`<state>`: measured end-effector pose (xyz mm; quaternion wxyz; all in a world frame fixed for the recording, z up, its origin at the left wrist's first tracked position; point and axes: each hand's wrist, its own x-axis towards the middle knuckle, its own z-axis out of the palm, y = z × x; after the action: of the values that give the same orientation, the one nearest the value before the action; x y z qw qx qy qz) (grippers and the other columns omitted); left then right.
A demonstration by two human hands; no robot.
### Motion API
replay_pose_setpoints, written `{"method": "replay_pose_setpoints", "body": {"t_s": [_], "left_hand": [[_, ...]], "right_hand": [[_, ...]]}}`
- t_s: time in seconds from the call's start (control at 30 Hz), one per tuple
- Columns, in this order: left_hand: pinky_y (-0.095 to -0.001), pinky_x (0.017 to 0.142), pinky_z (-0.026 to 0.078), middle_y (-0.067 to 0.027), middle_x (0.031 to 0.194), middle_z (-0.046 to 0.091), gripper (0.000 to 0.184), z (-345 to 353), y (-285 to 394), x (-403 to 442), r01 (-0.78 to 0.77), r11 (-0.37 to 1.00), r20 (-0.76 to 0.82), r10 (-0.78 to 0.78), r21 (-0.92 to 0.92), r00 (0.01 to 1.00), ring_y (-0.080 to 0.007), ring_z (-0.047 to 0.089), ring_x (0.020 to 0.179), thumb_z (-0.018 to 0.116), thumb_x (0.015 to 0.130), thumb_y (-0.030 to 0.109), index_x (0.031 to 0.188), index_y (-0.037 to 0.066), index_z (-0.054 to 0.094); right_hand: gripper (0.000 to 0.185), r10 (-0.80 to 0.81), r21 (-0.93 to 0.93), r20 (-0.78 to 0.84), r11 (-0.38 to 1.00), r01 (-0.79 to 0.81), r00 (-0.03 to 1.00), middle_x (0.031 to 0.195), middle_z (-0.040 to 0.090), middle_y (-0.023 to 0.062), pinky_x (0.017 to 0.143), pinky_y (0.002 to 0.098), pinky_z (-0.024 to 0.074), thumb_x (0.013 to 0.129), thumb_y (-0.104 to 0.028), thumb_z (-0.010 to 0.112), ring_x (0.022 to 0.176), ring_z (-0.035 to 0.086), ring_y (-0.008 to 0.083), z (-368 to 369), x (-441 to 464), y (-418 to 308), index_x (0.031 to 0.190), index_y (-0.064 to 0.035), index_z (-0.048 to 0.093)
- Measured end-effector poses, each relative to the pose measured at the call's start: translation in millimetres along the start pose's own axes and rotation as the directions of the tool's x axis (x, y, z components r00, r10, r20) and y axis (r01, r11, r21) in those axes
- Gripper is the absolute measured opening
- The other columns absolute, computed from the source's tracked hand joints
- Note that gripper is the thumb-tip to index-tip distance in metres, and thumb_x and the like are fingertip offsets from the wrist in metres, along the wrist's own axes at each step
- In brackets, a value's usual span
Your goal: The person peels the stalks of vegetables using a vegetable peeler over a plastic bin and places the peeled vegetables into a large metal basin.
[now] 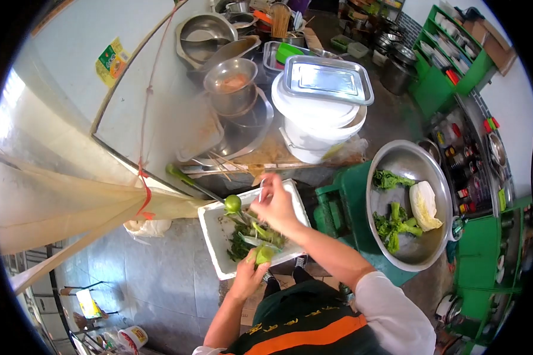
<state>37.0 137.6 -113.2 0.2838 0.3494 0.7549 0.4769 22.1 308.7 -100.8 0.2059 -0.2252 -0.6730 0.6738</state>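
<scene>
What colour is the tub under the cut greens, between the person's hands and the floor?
White; the tub shows best in the head view.

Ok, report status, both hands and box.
Left hand gripping green vegetable at white box. Right hand raised over box, grip unclear. Leafy greens inside, beneath hands.

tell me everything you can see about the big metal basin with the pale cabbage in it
The basin is wide, round and open-topped, silvery and metallic-looking, with a flat rim and a smooth inner wall that catches dull light. It sits to the person's right, over a green support; its underside is hidden. Inside, the pale cabbage lies on one side, with one leafy green bunch above and more green stalks below in the view. Neither hand touches it.
</scene>
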Motion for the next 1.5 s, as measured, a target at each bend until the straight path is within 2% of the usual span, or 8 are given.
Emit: {"method": "replay_pose_setpoints", "body": {"t_s": [0.13, 0.2, 0.43, 0.67, 1.07, 1.13, 1.2, 1.5], "left_hand": [[-0.0325, 0.066, 0.042, -0.0169, 0.086, 0.052, 0.029, -0.5, -2.9, 4.1, -0.090, 0.995, -0.097, 0.086, -0.038, 0.992, -0.0310, 0.052, 0.074, 0.051, 0.081, 0.015, 0.105, 0.000, 0.045], [-0.0329, 0.067, 0.041, -0.0169, 0.088, 0.051, 0.027, -0.1, -12.8, 4.0, -0.068, 0.998, -0.071, 0.066, -0.018, 0.995, -0.0313, 0.052, 0.076, 0.049, 0.081, 0.014, 0.104, -0.001, 0.045], [-0.0323, 0.068, 0.041, -0.0161, 0.086, 0.051, 0.024, -1.8, -10.4, 4.8, 0.016, 0.999, -0.028, -0.017, -0.051, 0.999, -0.0297, 0.052, 0.075, 0.049, 0.082, 0.013, 0.101, -0.001, 0.045], [-0.0275, 0.071, 0.040, -0.0095, 0.087, 0.051, 0.020, -2.8, -7.7, -5.7, -0.155, 0.979, -0.070, 0.147, -0.134, 0.987, -0.0194, 0.050, 0.078, 0.049, 0.081, 0.007, 0.099, -0.001, 0.047], [-0.0253, 0.071, 0.037, -0.0050, 0.086, 0.048, 0.017, 3.4, -28.1, -3.9, 0.032, 0.944, 0.002, -0.033, -0.330, 0.999, -0.0154, 0.045, 0.077, 0.044, 0.084, 0.011, 0.097, 0.001, 0.047], [-0.0254, 0.072, 0.038, -0.0031, 0.086, 0.049, 0.018, 0.9, -34.0, -8.9, -0.019, 0.970, 0.096, 0.044, -0.244, 0.994, -0.0144, 0.045, 0.077, 0.043, 0.085, 0.014, 0.097, 0.001, 0.047], [-0.0237, 0.064, 0.035, -0.0017, 0.077, 0.045, 0.016, 3.5, -23.2, -2.4, -0.073, 0.933, 0.024, 0.086, -0.353, 0.996, -0.0115, 0.040, 0.069, 0.041, 0.086, 0.017, 0.092, 0.002, 0.046], [-0.0230, 0.064, 0.035, -0.0012, 0.077, 0.045, 0.019, 8.1, -27.5, -1.6, -0.033, 0.922, -0.009, 0.032, -0.386, 0.999, -0.0098, 0.040, 0.070, 0.042, 0.087, 0.020, 0.094, 0.003, 0.044]], "right_hand": [[0.046, -0.126, 0.080, -0.226, 0.986, 0.148, 0.966, 0.067, 0.048, 0.0041, 0.040, 0.0240, 0.0426, 0.066, 0.001, 0.057, 0.049, 0.050, 0.0099, 0.2, 5.0, 26.5, 0.106, 0.0020, 0.035], [0.047, 0.161, 0.410, 0.088, 0.893, -0.183, 0.983, 0.069, 0.045, 0.0019, 0.041, 0.0230, 0.0425, 0.067, 0.006, 0.054, 0.049, 0.049, 0.0093, 2.4, -12.0, -5.6, 0.108, -0.0051, 0.035], [0.044, -0.060, 0.250, 0.070, 0.967, 0.040, 0.996, 0.067, 0.044, 0.0005, 0.042, 0.0201, 0.0401, 0.069, 0.007, 0.052, 0.046, 0.048, 0.0066, 8.7, -19.3, -14.5, 0.107, -0.0044, 0.034], [0.044, 0.147, 0.295, -0.164, 0.951, -0.094, 0.975, 0.063, 0.045, 0.0023, 0.037, 0.0229, 0.0394, 0.065, 0.000, 0.060, 0.046, 0.046, 0.0092, 0.0, 6.1, 27.7, 0.101, -0.0026, 0.035], [0.044, 0.104, 0.366, 0.073, 0.923, -0.123, 0.992, 0.060, 0.044, 0.0002, 0.040, 0.0219, 0.0405, 0.065, 0.000, 0.059, 0.050, 0.047, 0.0077, 13.0, -19.9, -11.9, 0.104, -0.0006, 0.038], [0.044, -0.188, -0.059, -0.124, 0.981, 0.182, 0.974, 0.059, 0.045, 0.0010, 0.039, 0.0216, 0.0392, 0.065, 0.000, 0.060, 0.046, 0.046, 0.0073, 6.2, -4.3, 12.2, 0.103, -0.0007, 0.037], [0.045, 0.087, 0.035, -0.127, 0.996, -0.083, 0.988, 0.061, 0.046, 0.0013, 0.042, 0.0199, 0.0382, 0.064, -0.002, 0.060, 0.052, 0.048, 0.0067, -2.7, -0.2, 9.3, 0.102, -0.0003, 0.038], [0.047, 0.036, 0.155, 0.064, 0.987, -0.046, 0.997, 0.059, 0.049, 0.0010, 0.050, 0.0209, 0.0394, 0.062, -0.006, 0.063, 0.052, 0.049, 0.0085, 14.1, -20.6, -4.9, 0.102, -0.0009, 0.039]]}}
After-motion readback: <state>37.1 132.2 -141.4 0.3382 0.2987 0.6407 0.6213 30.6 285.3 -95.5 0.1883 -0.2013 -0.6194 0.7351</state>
